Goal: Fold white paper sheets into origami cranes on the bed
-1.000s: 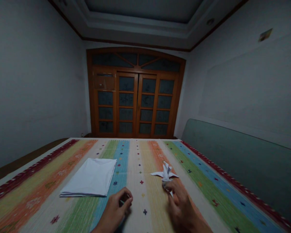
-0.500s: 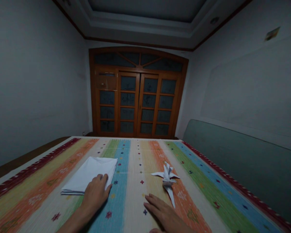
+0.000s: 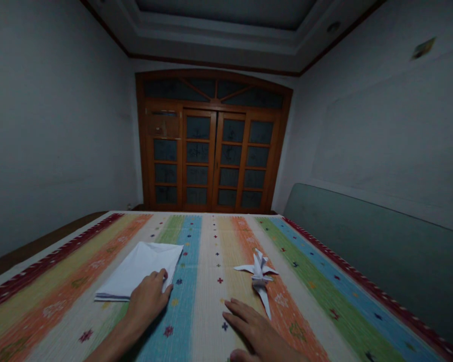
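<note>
Head view of a striped woven bed cover (image 3: 211, 322) in dim light, with bands of red, orange, green, blue and cream and small embroidered stars.

Lower left of centre: a stack of white paper (image 3: 139, 269) lies flat on the cover, its top sheet angled and its layered edge showing at the lower left. The poor light leaves the material slightly uncertain; it may be thin folded cloth.

Lower left: the left hand (image 3: 147, 300) rests at the stack's near right corner, fingers loosely curled and touching it, not pinching it.

Lower centre right: the right hand (image 3: 251, 329) lies flat and open on the cover, fingers spread and holding nothing, just beside the tail of a white origami bird (image 3: 259, 276), which stands apart from the stack with its wings out and its tail pointing toward the viewer.

Background: a wooden double door with dark glass panes (image 3: 211, 156) fills the far wall, and a grey-green padded panel (image 3: 377, 251) runs along the right side.
</note>
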The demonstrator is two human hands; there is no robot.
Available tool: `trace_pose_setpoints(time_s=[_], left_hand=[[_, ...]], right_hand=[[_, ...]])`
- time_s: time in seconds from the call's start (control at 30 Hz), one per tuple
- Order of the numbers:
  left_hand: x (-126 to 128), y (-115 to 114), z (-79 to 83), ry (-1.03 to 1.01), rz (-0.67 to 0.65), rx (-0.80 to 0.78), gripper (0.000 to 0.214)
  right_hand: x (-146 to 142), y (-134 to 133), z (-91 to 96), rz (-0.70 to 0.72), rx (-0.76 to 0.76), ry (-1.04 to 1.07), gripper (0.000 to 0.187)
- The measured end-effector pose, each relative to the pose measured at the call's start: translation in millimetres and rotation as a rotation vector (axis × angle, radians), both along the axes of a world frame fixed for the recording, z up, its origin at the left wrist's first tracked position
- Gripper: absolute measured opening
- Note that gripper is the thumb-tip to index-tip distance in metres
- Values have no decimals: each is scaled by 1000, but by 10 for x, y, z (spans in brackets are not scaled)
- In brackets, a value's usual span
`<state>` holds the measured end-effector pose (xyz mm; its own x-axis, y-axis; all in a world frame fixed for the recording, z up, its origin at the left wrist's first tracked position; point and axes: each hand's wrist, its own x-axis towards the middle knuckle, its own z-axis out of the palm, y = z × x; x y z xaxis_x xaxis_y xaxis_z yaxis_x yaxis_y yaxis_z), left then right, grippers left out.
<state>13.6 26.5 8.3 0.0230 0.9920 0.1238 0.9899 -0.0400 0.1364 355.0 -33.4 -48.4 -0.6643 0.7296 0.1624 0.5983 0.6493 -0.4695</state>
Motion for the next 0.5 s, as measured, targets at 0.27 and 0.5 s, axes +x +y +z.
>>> trace_pose_setpoints(time_s=[0.27, 0.5], left_hand=[[-37, 12, 54, -9, -4, -6, 29], [142, -80, -19, -33, -220, 31, 34]], right_hand=[[-15, -20, 47, -14, -18, -2, 78], [-45, -35, 87, -77, 14, -47, 77]])
